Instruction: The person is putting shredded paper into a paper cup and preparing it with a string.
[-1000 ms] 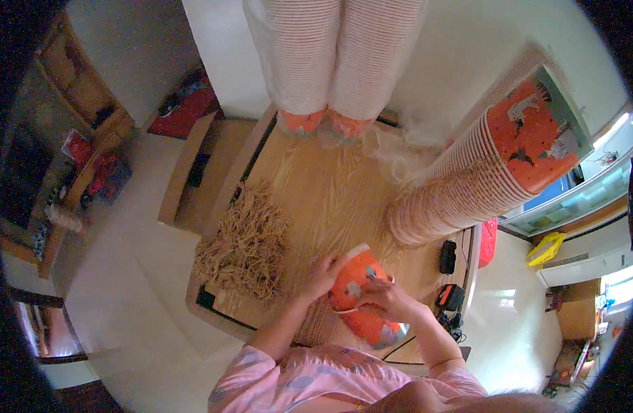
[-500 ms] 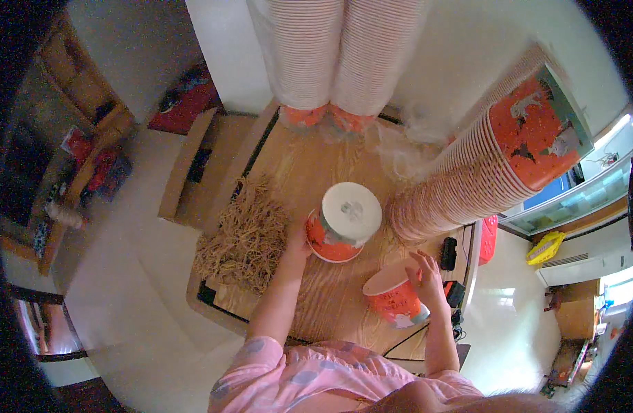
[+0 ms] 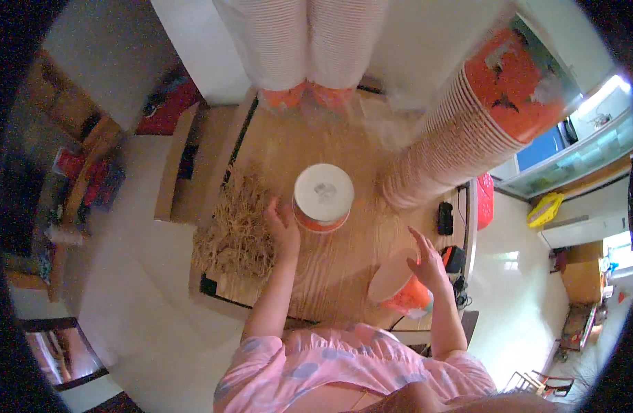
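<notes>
Straw-coloured dried strands (image 3: pixel 237 230) lie heaped at the tabletop (image 3: pixel 344 258) left edge, just beside my left hand (image 3: pixel 283 224). Its grip is spread, fingers steadying the side of an orange cup (image 3: pixel 323 197) standing upside down. To the right, my right hand (image 3: pixel 428 265) grips the rim of a second orange cup (image 3: pixel 399 292), tilted near the front edge, below the leaning cup stack (image 3: pixel 461 131).

the left hand (image 3: pixel 283 224) hides part of the near wall of the upturned orange cup (image 3: pixel 323 197). the right hand (image 3: pixel 426 265) covers the far side of the tilted cup (image 3: pixel 398 292). the cup stacks (image 3: pixel 440 148) blur toward the rim, and their tops are cut off.
</notes>
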The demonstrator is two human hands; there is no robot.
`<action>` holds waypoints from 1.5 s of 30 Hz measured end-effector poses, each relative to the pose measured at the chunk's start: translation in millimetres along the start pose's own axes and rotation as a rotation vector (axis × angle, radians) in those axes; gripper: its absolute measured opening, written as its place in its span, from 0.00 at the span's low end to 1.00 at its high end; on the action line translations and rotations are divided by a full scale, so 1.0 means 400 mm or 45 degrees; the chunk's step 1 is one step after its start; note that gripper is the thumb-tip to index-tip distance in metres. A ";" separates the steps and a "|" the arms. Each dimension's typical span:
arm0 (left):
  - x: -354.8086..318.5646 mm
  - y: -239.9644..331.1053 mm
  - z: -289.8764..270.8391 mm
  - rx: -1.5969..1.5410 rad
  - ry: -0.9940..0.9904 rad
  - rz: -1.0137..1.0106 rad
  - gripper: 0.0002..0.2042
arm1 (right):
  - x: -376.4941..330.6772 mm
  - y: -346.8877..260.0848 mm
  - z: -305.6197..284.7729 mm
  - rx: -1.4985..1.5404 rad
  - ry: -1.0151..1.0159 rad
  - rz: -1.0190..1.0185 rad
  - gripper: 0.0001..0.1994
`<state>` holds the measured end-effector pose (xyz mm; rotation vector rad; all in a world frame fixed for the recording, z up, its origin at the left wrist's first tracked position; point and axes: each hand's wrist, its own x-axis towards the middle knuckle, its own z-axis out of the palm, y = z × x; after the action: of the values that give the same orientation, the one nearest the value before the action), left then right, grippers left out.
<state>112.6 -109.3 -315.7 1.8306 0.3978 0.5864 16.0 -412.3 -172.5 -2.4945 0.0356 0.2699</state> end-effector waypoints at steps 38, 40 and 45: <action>-0.140 -0.144 -0.267 0.814 -0.784 0.269 0.09 | -0.370 -0.148 0.191 0.297 -0.092 -0.259 0.11; -0.077 -0.037 -0.290 0.419 -0.812 0.199 0.08 | -0.348 -0.127 0.117 0.071 -0.009 -0.458 0.11; 0.039 0.379 -0.434 -0.126 -0.668 0.054 0.05 | -0.303 -0.120 -0.011 -0.228 0.041 -0.685 0.09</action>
<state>23.6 -15.1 -124.1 1.8187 -0.0232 0.1351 -97.3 -380.7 -116.4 -2.5694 -0.6620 0.0051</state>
